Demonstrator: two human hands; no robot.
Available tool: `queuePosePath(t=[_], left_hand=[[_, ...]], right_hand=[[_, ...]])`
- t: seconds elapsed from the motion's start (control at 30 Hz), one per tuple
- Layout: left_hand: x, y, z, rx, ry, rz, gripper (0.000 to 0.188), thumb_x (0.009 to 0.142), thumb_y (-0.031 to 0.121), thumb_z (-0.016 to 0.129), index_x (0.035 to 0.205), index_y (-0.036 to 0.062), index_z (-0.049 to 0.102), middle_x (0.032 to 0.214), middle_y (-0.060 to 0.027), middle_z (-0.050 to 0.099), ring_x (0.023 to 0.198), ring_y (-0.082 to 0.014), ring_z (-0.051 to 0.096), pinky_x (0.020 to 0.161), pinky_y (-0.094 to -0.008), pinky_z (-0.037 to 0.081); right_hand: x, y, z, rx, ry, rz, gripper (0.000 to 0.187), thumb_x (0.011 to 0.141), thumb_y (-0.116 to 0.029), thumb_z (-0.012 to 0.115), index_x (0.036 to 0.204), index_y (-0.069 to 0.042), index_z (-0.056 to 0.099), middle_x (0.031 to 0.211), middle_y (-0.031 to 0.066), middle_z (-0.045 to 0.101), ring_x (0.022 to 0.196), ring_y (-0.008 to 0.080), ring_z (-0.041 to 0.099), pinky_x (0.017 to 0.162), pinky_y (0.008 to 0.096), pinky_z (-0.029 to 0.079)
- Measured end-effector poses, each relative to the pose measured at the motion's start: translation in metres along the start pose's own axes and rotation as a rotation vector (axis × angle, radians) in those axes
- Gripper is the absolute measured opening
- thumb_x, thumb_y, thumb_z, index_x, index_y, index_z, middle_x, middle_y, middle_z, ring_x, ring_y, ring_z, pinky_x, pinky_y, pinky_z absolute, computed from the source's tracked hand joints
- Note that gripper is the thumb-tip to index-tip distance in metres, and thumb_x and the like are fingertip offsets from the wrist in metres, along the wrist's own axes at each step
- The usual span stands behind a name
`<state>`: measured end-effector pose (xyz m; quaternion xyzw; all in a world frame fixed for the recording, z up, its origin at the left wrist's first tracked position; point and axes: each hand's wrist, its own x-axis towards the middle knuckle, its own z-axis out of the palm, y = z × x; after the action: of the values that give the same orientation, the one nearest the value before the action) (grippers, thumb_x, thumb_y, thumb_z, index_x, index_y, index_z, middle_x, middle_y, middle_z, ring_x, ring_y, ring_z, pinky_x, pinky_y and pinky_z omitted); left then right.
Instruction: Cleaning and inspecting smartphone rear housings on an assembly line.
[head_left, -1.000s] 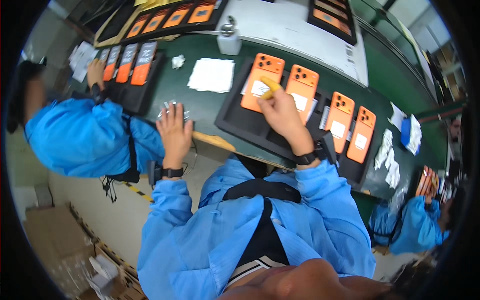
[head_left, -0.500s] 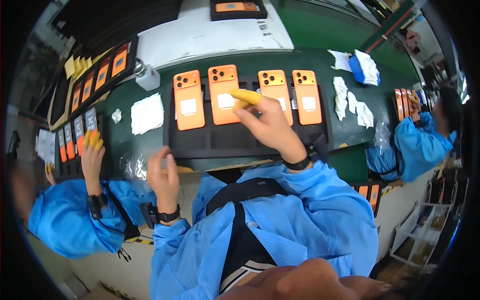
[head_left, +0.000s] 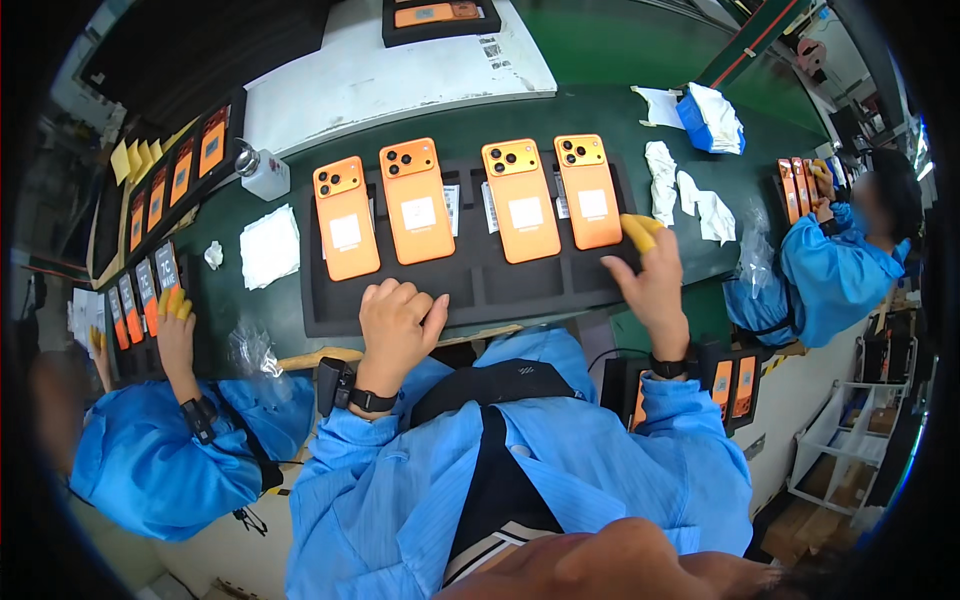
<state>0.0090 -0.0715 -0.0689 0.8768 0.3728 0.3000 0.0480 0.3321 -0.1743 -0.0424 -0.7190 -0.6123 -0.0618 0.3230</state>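
Observation:
Four orange smartphones lie backs up in a row on a black foam tray (head_left: 420,302): the far-left phone (head_left: 350,262), the second phone (head_left: 419,190), the third phone (head_left: 527,240) and the far-right phone (head_left: 587,172). Each back bears a white square label. My right hand (head_left: 655,285), with yellow finger cots, is by the lower right corner of the far-right phone; its thumb and fingers are apart, and contact is unclear. At the tray's front edge rests my left hand (head_left: 397,325), fingers curled, nothing visible in it.
Left of the tray are a stack of white wipes (head_left: 270,246) and a pump bottle (head_left: 263,173). White cloths (head_left: 706,208) and a blue box of wipes (head_left: 712,118) lie to the right. Co-workers in blue handle phones at left (head_left: 175,335) and right (head_left: 822,195).
My right hand has moved right, from over the middle phones to beside the far-right one. My left hand has come right onto the tray's front edge, its fingers now curled. The view has shifted slightly.

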Motion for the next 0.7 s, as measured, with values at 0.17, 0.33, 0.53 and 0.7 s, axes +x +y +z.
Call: queuePosePath(t=[0.17,0.33,0.53,0.7], left_hand=[[-0.008,0.004,0.001,-0.039,0.018,0.055,0.028,0.072,0.017,0.074,0.054,0.0099,0.054,0.057,-0.0041,0.044,0.058,-0.0231,0.046,0.055,-0.0374,0.033],[-0.017,0.006,-0.003,-0.041,0.016,0.045,0.026,0.071,0.017,0.074,0.055,0.0098,0.054,0.058,-0.0041,0.044,0.059,-0.023,0.047,0.055,-0.0372,0.033],[-0.019,0.006,-0.004,-0.082,0.013,0.033,0.025,0.071,0.017,0.074,0.057,0.0099,0.055,0.06,-0.0042,0.045,0.059,-0.0231,0.047,0.056,-0.0369,0.034],[-0.02,0.008,-0.005,-0.056,0.015,0.03,0.026,0.072,0.018,0.074,0.057,0.01,0.055,0.06,-0.0043,0.045,0.059,-0.0231,0.047,0.056,-0.0369,0.034]], right_hand=[[0.035,-0.028,0.031,0.089,-0.306,-0.288,0.055,0.071,-0.019,0.078,0.121,-0.002,0.061,0.121,0.0157,0.056,0.109,0.0347,0.051,0.095,0.0432,0.041],[0.055,-0.046,0.036,0.056,-0.468,-0.411,0.063,0.068,-0.021,0.08,0.125,-0.003,0.059,0.126,0.0154,0.053,0.116,0.0355,0.048,0.098,0.0461,0.039],[0.036,-0.043,0.042,-0.097,-0.572,-0.502,0.066,0.071,-0.024,0.079,0.13,-0.003,0.056,0.133,0.0188,0.05,0.128,0.0432,0.039,0.104,0.0512,0.036],[0.037,-0.048,0.05,-0.098,-0.504,-0.448,0.058,0.078,-0.019,0.073,0.131,-0.003,0.054,0.131,0.0213,0.05,0.125,0.0467,0.041,0.108,0.049,0.035]])
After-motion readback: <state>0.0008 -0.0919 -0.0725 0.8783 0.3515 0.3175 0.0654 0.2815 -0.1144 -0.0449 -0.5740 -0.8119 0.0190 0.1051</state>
